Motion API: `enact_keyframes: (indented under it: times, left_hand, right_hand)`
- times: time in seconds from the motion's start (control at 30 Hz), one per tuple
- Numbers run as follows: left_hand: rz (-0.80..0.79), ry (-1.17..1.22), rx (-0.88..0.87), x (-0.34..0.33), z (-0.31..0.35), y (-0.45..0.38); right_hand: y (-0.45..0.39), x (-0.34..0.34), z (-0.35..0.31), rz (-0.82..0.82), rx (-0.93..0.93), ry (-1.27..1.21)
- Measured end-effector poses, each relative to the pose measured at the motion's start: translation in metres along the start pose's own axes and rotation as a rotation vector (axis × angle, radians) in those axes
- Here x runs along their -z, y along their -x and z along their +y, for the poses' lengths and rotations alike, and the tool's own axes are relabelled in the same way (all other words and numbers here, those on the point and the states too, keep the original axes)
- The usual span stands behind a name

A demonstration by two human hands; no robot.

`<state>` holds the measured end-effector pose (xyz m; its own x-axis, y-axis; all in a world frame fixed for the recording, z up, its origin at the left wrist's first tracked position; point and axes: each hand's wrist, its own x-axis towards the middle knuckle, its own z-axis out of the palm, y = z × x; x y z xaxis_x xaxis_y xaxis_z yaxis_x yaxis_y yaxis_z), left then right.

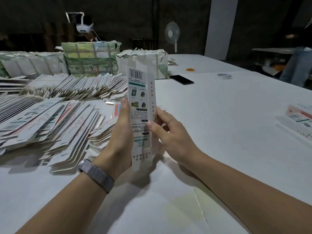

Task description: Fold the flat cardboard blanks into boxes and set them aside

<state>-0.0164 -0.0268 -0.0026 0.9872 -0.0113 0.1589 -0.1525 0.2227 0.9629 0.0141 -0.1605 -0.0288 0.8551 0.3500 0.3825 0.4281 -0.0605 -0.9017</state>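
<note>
Both hands, left [120, 132] and right [170, 132], pinch an upright box [139, 105] between fingers; blanks [50, 115] crowd the worktop's [219, 115] left, bare surface right.

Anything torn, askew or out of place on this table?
The wrapped bundles at the back have torn, ragged wrapping on top. The blanks on the left lie in loose, slumped heaps, not square stacks. The carton in both hands looks intact.

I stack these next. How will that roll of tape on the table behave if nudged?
The roll of tape lies flat on the white table, so it would likely slide, not roll. It looks thin and hollow, so probably light. Set on edge, it might roll away.
</note>
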Motion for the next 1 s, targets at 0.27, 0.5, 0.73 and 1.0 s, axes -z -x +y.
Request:
enact_keyframes:
  times: [0.27,0.5,0.73,1.0]
  left_hand:
    - [-0.079,-0.124,0.011,-0.005,-0.009,0.0]
    - [-0.046,-0.138,0.032,-0.007,-0.013,0.0]
    - [-0.031,-0.077,0.064,-0.006,-0.012,0.0]
    - [-0.016,-0.119,0.024,-0.004,-0.012,-0.002]
  right_hand:
    - [-0.001,0.007,-0.004,0.137,-0.053,0.008]
    - [0.001,0.009,-0.002,0.086,-0.103,-0.18]
    - [0.002,0.012,-0.004,0.075,-0.093,-0.253]
    - [0.002,0.014,-0.01,0.083,-0.088,-0.293]
